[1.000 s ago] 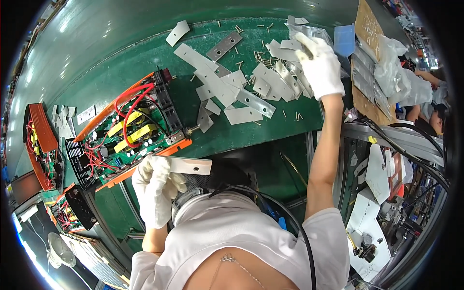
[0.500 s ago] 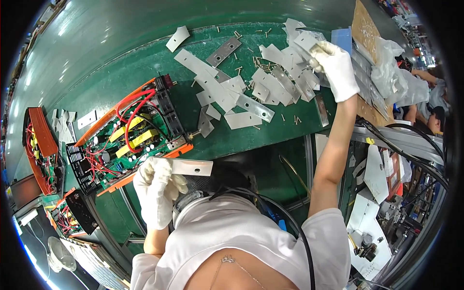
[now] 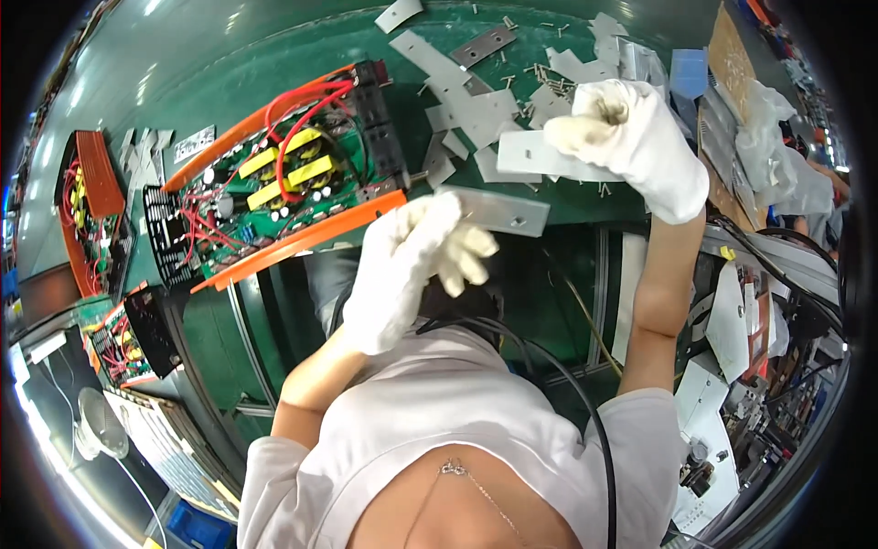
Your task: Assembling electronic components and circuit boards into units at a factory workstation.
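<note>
Metal plate (image 3: 508, 212) is in L hand (image 3: 393, 270): L thumb + fingertip closed on its L end, remaining L fingers loosely curled below. Plate sticks out R of fingertips, hole nr free end. R hand (image 3: 645, 151) grips 2nd plate (image 3: 523, 154), fingers closed on it; it sticks out L of R fingertips, small slot nr free end. Both hands in white gloves.

Past the fingers: loose plates (image 3: 485, 119) overlapping on green bench (image 3: 347, 46), w/ screws (image 3: 538, 73) btwn/around them. Just L of L fingers: open orange-sided unit (image 3: 283, 174), red wires, yellow-wrapped pts, green PCB. 2nd orange unit (image 3: 96, 178) well L of that.

Writing: white piece (image 3: 194, 144) w/ dark marks, far L of L fingertips, behind nearer unit. Looks like print, too small to read.

R of R fingers: blue piece (image 3: 689, 73), then clear plastic bag (image 3: 768, 137) farther R. Blk cable (image 3: 585, 393) runs below R hand, across the shirt (image 3: 439, 384).
</note>
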`<state>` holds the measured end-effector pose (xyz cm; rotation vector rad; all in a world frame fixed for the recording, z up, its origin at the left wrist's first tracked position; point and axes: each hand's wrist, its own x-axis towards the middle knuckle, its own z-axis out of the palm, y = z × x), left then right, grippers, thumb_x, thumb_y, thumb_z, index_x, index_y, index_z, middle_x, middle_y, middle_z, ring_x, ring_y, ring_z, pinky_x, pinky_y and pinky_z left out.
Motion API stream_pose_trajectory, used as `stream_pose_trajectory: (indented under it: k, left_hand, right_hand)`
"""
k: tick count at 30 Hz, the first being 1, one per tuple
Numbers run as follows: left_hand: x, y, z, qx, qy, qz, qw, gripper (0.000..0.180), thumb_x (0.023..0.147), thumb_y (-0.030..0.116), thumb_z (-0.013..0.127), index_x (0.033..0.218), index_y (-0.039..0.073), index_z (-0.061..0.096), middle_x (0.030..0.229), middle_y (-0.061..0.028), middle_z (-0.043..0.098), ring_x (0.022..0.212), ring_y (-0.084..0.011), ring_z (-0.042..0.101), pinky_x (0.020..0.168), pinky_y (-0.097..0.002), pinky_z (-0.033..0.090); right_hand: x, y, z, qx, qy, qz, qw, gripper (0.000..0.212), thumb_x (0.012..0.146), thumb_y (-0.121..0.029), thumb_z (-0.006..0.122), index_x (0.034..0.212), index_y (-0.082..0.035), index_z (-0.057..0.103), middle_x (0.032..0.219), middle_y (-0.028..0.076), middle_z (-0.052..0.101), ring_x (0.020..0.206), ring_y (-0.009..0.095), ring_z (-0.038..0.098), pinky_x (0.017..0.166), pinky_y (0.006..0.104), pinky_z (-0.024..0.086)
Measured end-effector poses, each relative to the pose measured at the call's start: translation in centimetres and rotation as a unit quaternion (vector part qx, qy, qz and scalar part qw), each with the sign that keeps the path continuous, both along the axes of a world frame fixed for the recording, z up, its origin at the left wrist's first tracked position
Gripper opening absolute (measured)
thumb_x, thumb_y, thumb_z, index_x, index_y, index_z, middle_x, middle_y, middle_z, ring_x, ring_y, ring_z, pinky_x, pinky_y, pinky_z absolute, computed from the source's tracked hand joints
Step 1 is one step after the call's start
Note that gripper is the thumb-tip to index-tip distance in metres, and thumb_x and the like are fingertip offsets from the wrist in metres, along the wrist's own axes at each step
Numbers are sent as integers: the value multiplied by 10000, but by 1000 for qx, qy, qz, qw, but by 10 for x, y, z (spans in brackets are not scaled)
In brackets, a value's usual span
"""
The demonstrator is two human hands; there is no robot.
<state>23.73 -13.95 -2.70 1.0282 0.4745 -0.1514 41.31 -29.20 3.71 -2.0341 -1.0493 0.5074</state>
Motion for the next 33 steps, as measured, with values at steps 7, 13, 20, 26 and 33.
stream_pose_trajectory:
  k: [7,13,20,26,33]
  left_hand:
    - [3,-2,-9,-38,-35,14,999,327,983,318,462,925,12,562,762,-137,675,524,-156,617,411,-203,413]
    - [-19,9,-12,-18,10,-33,999,323,970,305,490,890,3,572,747,-137,669,526,-155,616,423,-207,418]
    - [-43,31,3,57,47,25,997,353,955,300,505,885,-30,612,722,-127,669,517,-140,607,431,-205,412]
    - [-47,44,15,78,51,65,994,283,970,239,483,904,-23,569,757,-156,668,575,-151,614,504,-237,457]
    - [-49,43,19,21,-21,184,982,232,936,190,542,917,-40,568,738,-207,659,536,-212,619,472,-270,465]
  right_hand:
    - [0,-5,0,-52,135,-51,988,241,788,-164,675,646,-58,513,600,-55,485,559,29,389,497,210,297]
    - [32,-4,-61,-83,122,-157,977,85,842,-94,619,844,-29,673,671,-78,556,580,14,440,515,192,358]
    - [50,5,-68,-228,-209,-247,918,407,820,-373,676,1080,-60,673,941,135,690,855,236,658,810,332,491]
    - [88,-6,-61,152,-324,-394,847,328,881,-303,633,1086,-50,674,973,129,697,884,192,663,804,282,482]
    - [97,-42,-46,128,-345,-488,791,263,894,-236,611,1081,-63,680,1035,106,696,932,155,659,842,267,487]
